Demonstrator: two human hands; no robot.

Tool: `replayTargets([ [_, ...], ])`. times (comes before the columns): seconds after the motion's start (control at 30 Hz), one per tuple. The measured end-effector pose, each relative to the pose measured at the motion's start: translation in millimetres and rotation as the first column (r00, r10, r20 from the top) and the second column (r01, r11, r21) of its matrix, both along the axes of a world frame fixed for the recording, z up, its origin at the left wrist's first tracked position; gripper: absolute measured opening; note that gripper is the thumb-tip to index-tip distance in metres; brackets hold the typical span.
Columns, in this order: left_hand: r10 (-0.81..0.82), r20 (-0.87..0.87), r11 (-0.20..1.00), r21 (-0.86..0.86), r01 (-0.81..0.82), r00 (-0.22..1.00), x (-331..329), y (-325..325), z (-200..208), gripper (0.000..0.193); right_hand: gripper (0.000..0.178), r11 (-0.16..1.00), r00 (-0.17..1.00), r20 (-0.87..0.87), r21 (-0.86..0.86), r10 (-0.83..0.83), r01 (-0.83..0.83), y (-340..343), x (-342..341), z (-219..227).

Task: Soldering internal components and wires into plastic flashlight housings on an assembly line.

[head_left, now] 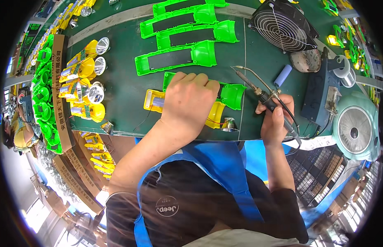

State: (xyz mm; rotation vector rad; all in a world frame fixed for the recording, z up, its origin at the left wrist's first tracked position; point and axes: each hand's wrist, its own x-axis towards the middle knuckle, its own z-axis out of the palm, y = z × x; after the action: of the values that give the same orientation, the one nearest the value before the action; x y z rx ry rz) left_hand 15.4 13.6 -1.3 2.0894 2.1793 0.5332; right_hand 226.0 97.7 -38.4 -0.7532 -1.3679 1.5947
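Observation:
My left hand (190, 103) is closed at the near edge of the bench, its fingers curled over a green plastic shell (232, 97); the fingertips are hidden. Beneath the same hand lies a yellow plastic housing (216, 114) with a pale purple battery cell (158, 101) at its left end. A small silver reflector (229, 124) hangs by a red wire at its right end. My right hand (278, 119) is wrapped round a soldering iron (264, 99) with a curved metal feed tube. The iron's tip points up and left, apart from the shell.
Several green shells (171, 60) with dark panels lie beyond my left hand. Yellow housings with reflectors (99, 66) line the left, beside a cardboard strip (59, 94). A loose purple cell (283, 75), black fan (282, 26), blue soldering station (321, 92) and pale green fan (354, 127) stand right.

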Motion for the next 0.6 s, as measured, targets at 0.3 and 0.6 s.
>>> replayTargets([
  [0.3, 0.4, -0.105, 0.872, -0.263, -0.413, 0.911, -41, -110, 29, 0.066, 0.032, 0.998, 0.994, -0.087, 0.014, -0.065, 0.067, 2, 2, -12],
  [0.6, 0.268, 0.631, 0.961, -0.117, -0.252, 0.728, -56, -127, 30, 0.022, 0.03, 0.999, 0.998, -0.058, 0.024, -0.027, 0.029, 0, 5, -11],
])
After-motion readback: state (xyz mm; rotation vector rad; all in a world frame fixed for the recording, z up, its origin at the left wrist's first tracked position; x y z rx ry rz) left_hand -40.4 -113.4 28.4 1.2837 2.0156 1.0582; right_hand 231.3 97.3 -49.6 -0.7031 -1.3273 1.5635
